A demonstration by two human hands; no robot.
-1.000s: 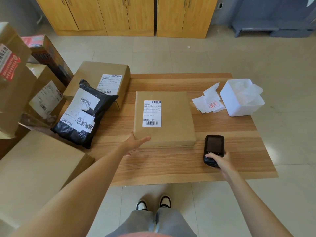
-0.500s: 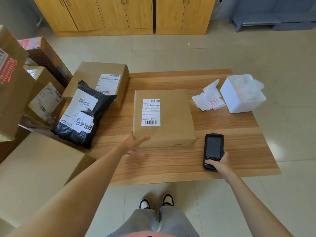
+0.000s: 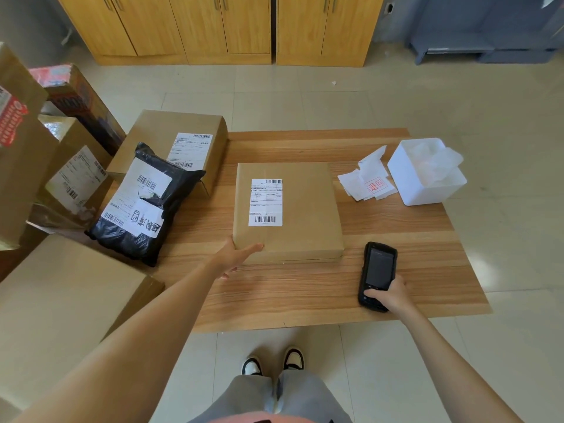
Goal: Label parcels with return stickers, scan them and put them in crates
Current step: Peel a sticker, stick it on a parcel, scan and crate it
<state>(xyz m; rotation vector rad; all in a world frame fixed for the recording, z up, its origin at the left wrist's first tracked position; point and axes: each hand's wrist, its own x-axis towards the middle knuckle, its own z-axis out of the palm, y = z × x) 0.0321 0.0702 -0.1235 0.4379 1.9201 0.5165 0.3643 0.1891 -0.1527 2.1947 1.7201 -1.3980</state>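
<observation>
Head view, looking down at a low wooden plank table (image 3: 305, 294). L. hand (image 3: 236, 257) grips the near-left corner of a flat square brown-paper parcel (image 3: 305, 215), thumb on top, fingers under the edge; the parcel lies flat on the table, directly beyond the L. hand, w/ a white barcode shipping label (image 3: 265, 202) on its top face. R. hand (image 3: 390, 296) is curled round the lower end of a black handheld scanner (image 3: 378, 274), thumb on its keypad; the scanner's dark screen faces up, and whether its body rests on the table or is lifted cannot be told. The scanner sits just right of the parcel's near-right corner, not touching it.

Beyond the R. hand: a loose pile of white return stickers (image 3: 367, 181), one showing a red stamped frame w/ red characters, and just right of them a white rectangular plastic tub (image 3: 421, 184) holding crumpled white backing paper.

Left of the L. hand: a black plastic mailer bag (image 3: 143, 236) w/ white labels, leaning against a brown cardboard box (image 3: 158, 129) w/ its own barcode label. Nearer, below the L. forearm, a large plain cardboard carton (image 3: 61, 303). Farther left, more stacked cardboard parcels (image 3: 70, 175), partly cut off by the frame edge.

Background: yellow wooden cabinets (image 3: 225, 25) on a pale tiled floor (image 3: 488, 96).
</observation>
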